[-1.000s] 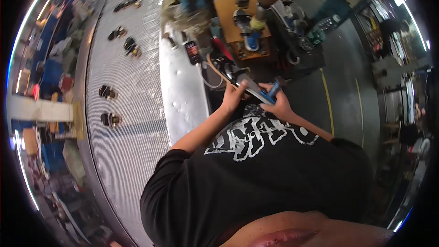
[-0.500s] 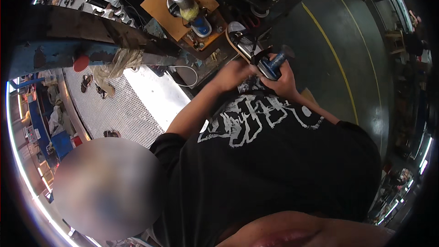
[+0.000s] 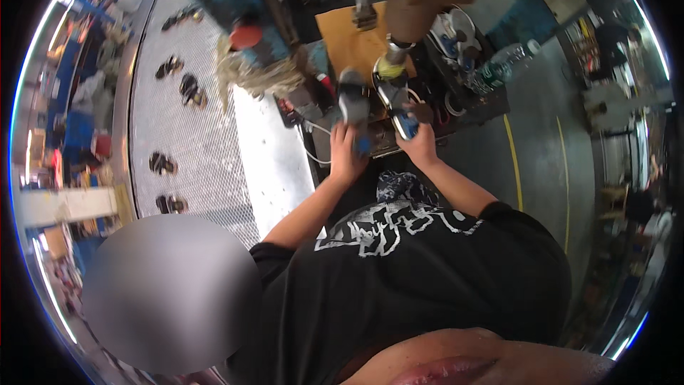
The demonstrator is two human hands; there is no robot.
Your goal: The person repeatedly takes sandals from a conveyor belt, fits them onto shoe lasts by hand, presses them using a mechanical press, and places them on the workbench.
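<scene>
My left hand [image 3: 345, 155] is closed round the heel end of a grey sandal [image 3: 352, 105], where a blurred bit of blue shows. My right hand [image 3: 419, 145] grips another sandal, dark-strapped with a pale sole edge [image 3: 385, 93], by the blue shoe last [image 3: 407, 126] inside it. That sandal's front end lies under the yellow-wrapped tip of a press head [image 3: 391, 65]. Both sandals point away from me, side by side over the machine's bed. Motion smears the left sandal, so its straps are unclear.
A tan board [image 3: 349, 43] lies behind the sandals. To the right are a plastic bottle [image 3: 502, 68] and a tray of parts [image 3: 456, 32]. A mesh conveyor [image 3: 206, 128] carrying several sandals runs along the left. A red knob [image 3: 246, 36] sits on the blue machine frame.
My hands have moved apart, each now on its own sandal. The right-hand sandal has gone forward under the press head. The view has turned toward the machine and conveyor.
</scene>
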